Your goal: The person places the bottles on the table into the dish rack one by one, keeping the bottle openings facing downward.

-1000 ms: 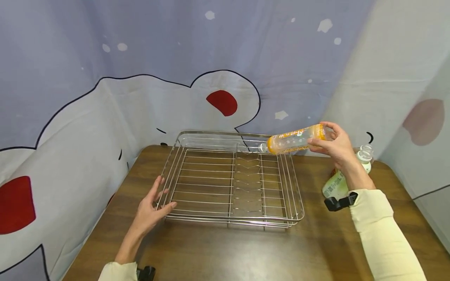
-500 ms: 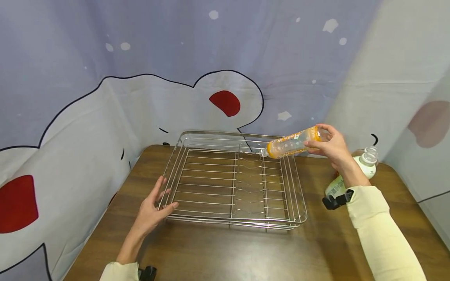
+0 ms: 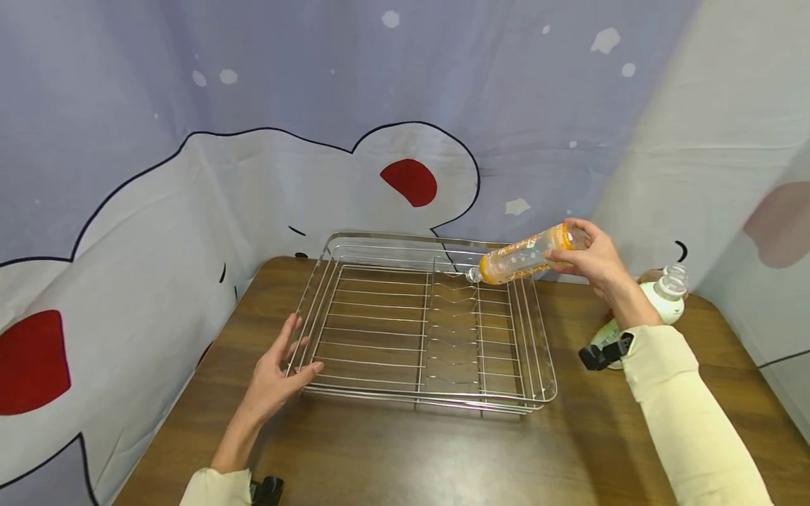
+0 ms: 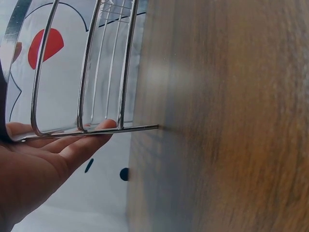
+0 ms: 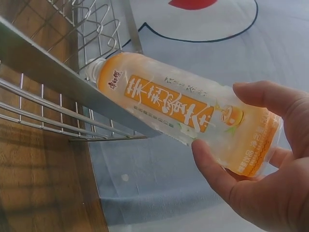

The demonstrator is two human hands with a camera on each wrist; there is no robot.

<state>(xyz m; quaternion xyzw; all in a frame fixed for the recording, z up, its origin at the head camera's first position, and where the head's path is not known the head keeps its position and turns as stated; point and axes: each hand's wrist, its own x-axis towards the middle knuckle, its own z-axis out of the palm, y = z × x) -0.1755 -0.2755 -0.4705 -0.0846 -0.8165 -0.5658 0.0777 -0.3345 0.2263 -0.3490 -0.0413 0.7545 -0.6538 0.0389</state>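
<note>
My right hand [image 3: 595, 256] grips a clear plastic drink bottle [image 3: 522, 256] with an orange label near its base. The bottle slants, neck down and to the left, over the back right of a wire dish rack [image 3: 420, 351]. In the right wrist view, thumb and fingers lie on both sides of the drink bottle [image 5: 169, 96], and its neck is past the rack's rim [image 5: 43, 58]. My left hand [image 3: 268, 379] rests at the rack's front left corner, fingers spread. The left wrist view shows fingers [image 4: 87, 150] nearly straight against the outer wires [image 4: 82, 72].
A pale green bottle [image 3: 667, 302] with a clear neck is on the wooden table [image 3: 405, 457], right of the rack, partly hidden by my right wrist. A printed cloth [image 3: 304, 190] hangs behind and beside the table.
The drink bottle tips slightly more neck-down over the rack, still in my right hand. My left hand keeps its place on the rack. The whole head view shifts slightly.
</note>
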